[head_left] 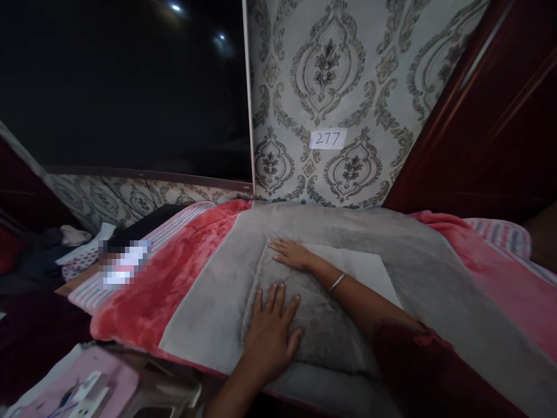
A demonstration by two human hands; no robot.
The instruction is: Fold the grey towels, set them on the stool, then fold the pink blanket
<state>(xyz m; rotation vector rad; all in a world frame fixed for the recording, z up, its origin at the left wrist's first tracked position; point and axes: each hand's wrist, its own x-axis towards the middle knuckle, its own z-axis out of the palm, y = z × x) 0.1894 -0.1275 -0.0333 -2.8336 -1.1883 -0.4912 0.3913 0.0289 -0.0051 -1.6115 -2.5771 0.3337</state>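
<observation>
A folded piece of dark grey plush cloth (322,325) lies on a lighter grey blanket (209,313). My left hand (272,328) rests palm down near its front left edge, fingers spread. Farther back, my right hand (289,254) lies flat on the cloth's far left corner, a bangle on the wrist. A flat white piece (369,267) shows beyond my right forearm; whether it is paper or part of the cloth I cannot tell. My right sleeve hides the cloth's right side.
Red plush bedding (161,284) lies under the grey blanket. A large dark screen (130,87) hangs at back left, beside patterned wallpaper with a "277" label (328,139). Dark red wood panelling (487,104) stands right. A pink stool (100,377) bearing a power strip is front left.
</observation>
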